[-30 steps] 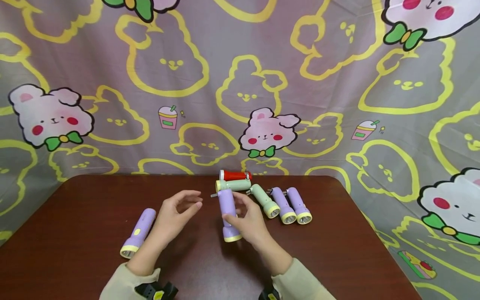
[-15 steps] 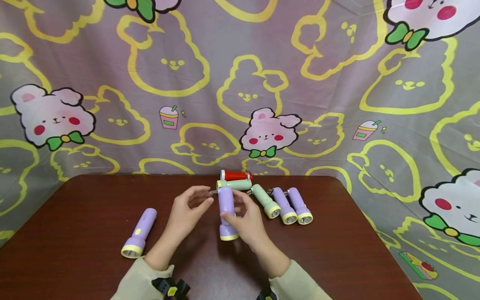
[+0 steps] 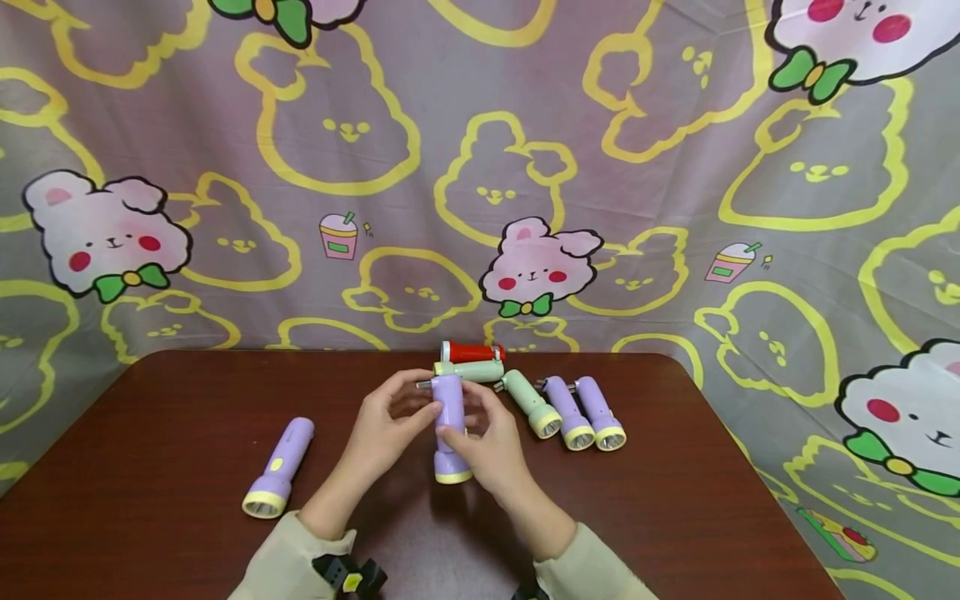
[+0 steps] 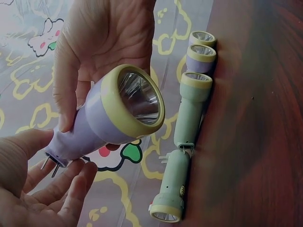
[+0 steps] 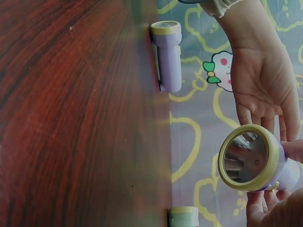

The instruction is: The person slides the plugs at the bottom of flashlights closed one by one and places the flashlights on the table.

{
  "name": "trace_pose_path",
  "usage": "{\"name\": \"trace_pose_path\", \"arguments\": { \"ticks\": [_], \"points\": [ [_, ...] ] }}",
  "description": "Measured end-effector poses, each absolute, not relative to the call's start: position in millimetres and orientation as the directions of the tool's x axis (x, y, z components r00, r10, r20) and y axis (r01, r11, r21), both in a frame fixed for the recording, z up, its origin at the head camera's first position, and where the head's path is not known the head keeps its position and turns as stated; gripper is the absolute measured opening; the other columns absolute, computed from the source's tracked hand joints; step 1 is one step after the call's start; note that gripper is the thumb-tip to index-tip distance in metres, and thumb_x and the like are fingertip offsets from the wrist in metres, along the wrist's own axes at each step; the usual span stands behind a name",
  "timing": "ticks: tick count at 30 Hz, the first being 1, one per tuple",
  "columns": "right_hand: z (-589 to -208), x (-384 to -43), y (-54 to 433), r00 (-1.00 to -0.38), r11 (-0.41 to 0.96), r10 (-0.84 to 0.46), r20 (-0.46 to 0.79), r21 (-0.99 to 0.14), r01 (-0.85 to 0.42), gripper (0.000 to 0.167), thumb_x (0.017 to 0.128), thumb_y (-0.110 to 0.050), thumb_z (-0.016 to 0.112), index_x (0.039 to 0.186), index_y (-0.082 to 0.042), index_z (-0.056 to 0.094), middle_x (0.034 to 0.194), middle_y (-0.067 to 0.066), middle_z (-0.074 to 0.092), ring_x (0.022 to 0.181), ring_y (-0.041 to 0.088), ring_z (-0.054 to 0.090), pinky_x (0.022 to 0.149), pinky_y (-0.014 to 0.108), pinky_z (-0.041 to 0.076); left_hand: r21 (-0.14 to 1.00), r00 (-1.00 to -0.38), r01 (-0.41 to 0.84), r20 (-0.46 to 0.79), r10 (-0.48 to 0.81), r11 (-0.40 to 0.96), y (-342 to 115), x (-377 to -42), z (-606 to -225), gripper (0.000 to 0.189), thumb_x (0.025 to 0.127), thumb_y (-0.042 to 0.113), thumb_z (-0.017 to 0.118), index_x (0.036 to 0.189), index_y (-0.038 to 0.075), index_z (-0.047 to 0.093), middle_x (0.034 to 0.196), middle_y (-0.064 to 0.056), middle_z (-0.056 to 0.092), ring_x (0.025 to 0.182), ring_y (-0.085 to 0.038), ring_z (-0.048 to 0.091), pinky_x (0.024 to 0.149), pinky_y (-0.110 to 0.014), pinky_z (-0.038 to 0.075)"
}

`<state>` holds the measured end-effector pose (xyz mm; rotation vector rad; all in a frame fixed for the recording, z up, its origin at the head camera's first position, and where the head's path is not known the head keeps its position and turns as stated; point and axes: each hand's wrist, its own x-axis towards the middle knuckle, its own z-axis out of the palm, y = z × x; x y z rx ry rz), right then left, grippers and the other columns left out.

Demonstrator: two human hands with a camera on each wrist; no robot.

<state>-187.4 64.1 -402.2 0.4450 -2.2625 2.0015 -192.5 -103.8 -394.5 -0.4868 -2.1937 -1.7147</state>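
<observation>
A purple flashlight (image 3: pixel 450 417) with a yellow rim is held up over the table, lens end down. Two metal prongs (image 4: pixel 51 166) stick out at its tail end. My right hand (image 3: pixel 497 442) grips its body, thumb across the front and fingers behind. My left hand (image 3: pixel 382 429) pinches the tail end, thumb on one side and fingers on the other, close by the prongs. In the right wrist view, the flashlight's lens (image 5: pixel 245 157) faces the camera, between the two hands.
On the brown table (image 3: pixel 187 400), another purple flashlight (image 3: pixel 279 468) lies at the left. To the right lie a green flashlight (image 3: pixel 532 406) and two purple flashlights (image 3: pixel 567 414). Behind are a second green flashlight (image 3: pixel 472 372) and a red flashlight (image 3: pixel 474 353), by the patterned curtain (image 3: pixel 405 217).
My left hand has moved right, from beside the flashlight to its tail end, and now pinches it. The flashlight in my right hand has shifted slightly left.
</observation>
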Motion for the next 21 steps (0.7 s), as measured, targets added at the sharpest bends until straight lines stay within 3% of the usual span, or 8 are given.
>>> {"name": "trace_pose_path", "arguments": {
  "ticks": [11, 21],
  "points": [
    [-403.4, -187.3, 63.6, -0.949, 0.088, -0.154, 0.275, -0.953, -0.29, 0.059, 0.082, -0.002, 0.076, 0.136, -0.002, 0.053, 0.115, 0.024, 0.063, 0.089, 0.021, 0.064, 0.074, 0.022, 0.054, 0.866, -0.889, 0.457, 0.453, 0.065, 0.206, -101.1, -195.0, -395.0, 0.041, 0.085, 0.002, 0.076, 0.123, 0.0, 0.062, 0.107, -0.021, 0.072, 0.095, -0.02, 0.07, 0.082, -0.021, 0.056],
    [-402.5, -185.7, 67.2, -0.93, 0.034, -0.229, 0.286, -0.953, -0.302, 0.062, 0.085, -0.001, 0.075, 0.141, -0.001, 0.048, 0.118, 0.024, 0.066, 0.095, 0.022, 0.064, 0.078, 0.022, 0.055, 0.853, -0.876, 0.481, 0.478, 0.068, 0.205, -103.7, -196.0, -393.1, 0.04, 0.084, 0.001, 0.076, 0.122, 0.0, 0.063, 0.106, -0.02, 0.071, 0.093, -0.009, 0.067, 0.083, -0.02, 0.055]
  ]
}}
